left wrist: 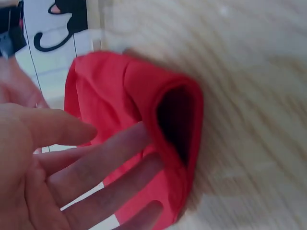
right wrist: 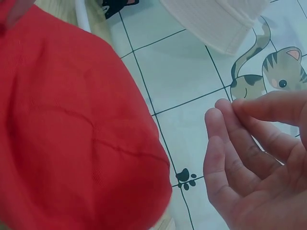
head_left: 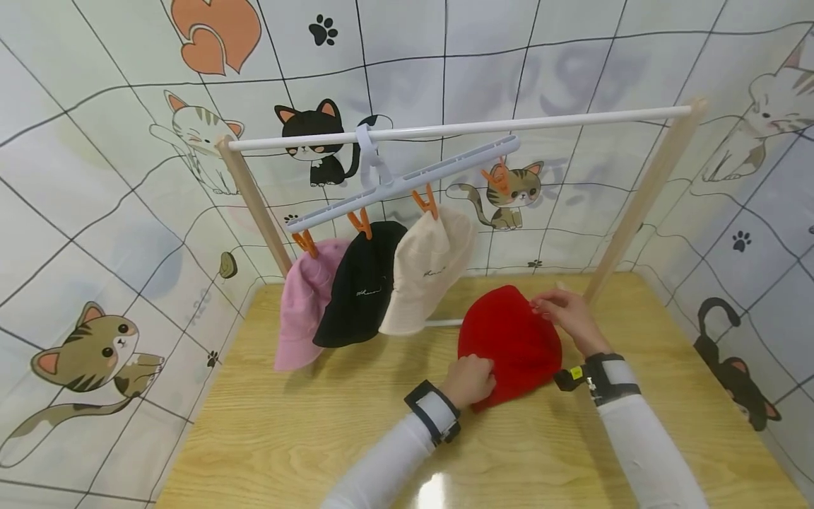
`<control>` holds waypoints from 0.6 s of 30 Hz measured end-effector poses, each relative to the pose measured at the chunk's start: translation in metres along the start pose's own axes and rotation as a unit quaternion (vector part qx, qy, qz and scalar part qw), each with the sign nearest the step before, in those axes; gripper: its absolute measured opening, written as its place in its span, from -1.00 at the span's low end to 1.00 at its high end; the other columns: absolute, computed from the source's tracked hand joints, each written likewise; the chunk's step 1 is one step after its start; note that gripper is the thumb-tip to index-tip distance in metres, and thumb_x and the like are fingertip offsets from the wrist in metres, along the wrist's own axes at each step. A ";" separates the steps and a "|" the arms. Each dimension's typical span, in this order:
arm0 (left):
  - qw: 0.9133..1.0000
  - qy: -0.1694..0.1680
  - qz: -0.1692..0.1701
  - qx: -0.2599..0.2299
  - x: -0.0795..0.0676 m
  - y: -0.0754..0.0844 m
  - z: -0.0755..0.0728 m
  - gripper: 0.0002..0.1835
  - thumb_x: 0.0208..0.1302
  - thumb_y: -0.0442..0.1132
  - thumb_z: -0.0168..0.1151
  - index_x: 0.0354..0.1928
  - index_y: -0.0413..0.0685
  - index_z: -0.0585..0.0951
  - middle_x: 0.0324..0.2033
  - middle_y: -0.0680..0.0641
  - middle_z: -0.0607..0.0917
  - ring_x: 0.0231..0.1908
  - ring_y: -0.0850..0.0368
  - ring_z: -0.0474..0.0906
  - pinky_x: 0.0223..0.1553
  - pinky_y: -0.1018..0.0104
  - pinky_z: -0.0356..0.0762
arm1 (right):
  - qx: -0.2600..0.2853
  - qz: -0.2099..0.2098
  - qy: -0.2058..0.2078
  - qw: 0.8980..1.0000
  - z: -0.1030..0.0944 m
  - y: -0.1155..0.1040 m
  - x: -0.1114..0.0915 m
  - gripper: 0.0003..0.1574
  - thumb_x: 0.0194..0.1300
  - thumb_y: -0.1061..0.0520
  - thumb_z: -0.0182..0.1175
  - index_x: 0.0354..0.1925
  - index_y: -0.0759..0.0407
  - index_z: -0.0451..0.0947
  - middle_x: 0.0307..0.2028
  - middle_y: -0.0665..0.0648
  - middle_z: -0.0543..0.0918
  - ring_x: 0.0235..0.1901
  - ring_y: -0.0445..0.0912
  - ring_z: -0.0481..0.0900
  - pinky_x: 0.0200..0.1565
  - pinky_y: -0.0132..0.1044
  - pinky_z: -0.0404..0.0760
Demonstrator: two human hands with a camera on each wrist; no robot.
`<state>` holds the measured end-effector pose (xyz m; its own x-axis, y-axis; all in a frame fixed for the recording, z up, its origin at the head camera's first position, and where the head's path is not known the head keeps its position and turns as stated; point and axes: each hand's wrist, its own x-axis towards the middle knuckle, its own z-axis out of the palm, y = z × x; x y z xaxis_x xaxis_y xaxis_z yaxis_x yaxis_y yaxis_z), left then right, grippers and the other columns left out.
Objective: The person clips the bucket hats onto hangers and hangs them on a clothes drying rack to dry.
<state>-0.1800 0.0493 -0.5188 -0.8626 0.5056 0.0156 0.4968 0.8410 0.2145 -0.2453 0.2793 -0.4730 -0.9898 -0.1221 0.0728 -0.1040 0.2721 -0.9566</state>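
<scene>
A red bucket hat [head_left: 509, 343], partly folded, is at the right side of the table. My left hand [head_left: 469, 382] is at its near left edge. In the left wrist view, the extended fingers of the left hand [left wrist: 91, 167] touch the red fabric [left wrist: 103, 86] beside the dark brim opening, with the thumb apart from the cloth. Close to the hat's far right side is my right hand [head_left: 569, 318]. The right wrist view shows the right hand [right wrist: 259, 158] apart from the red hat [right wrist: 86, 124], its fingers loosely bent, thumb near the index fingertip, nothing held.
A grey-blue hanger [head_left: 407, 182] hangs tilted from a white rod [head_left: 458, 129] on a wooden frame. Orange clips hold a pink hat [head_left: 305, 307], a black hat [head_left: 362, 290] and a cream hat [head_left: 426, 276]. An orange clip [head_left: 500, 178] at the right end holds nothing.
</scene>
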 end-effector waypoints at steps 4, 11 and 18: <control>1.000 0.005 -0.010 0.000 -0.005 -0.015 -0.004 -0.73 0.20 -0.21 0.24 -0.62 0.04 0.44 -0.73 0.08 0.39 -0.67 0.21 0.36 -0.74 0.35 0.26 | 0.004 -0.004 -0.005 1.000 0.002 0.004 0.001 -0.60 0.42 0.25 0.06 0.03 0.60 0.41 -0.06 0.51 0.56 -0.23 -0.15 0.64 -0.11 -0.30 0.58; 0.999 0.038 0.001 -0.012 -0.012 -0.036 -0.004 -0.75 0.15 -0.28 0.25 -0.64 -0.01 0.44 -0.74 0.05 0.44 -0.65 0.13 0.47 -0.68 0.35 0.31 | 0.026 -0.015 -0.019 0.999 0.005 0.007 0.002 -0.63 0.41 0.30 0.06 0.01 0.65 0.38 -0.09 0.52 0.56 -0.21 -0.16 0.64 -0.13 -0.28 0.60; 1.000 0.000 -0.010 0.007 -0.014 -0.030 -0.009 -0.81 0.21 -0.17 0.25 -0.50 0.00 0.49 -0.69 0.03 0.48 -0.61 0.10 0.52 -0.66 0.28 0.38 | 0.031 -0.018 -0.019 0.999 0.007 0.009 0.003 -0.64 0.40 0.30 0.07 -0.01 0.65 0.39 -0.13 0.44 0.60 -0.22 -0.13 0.65 -0.12 -0.27 0.60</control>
<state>-0.1837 0.0150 -0.5167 -0.8719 0.4895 0.0113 0.4815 0.8531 0.2009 -0.2484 0.2744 -0.4831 -0.9809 -0.1677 0.0985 -0.1326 0.2066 -0.9694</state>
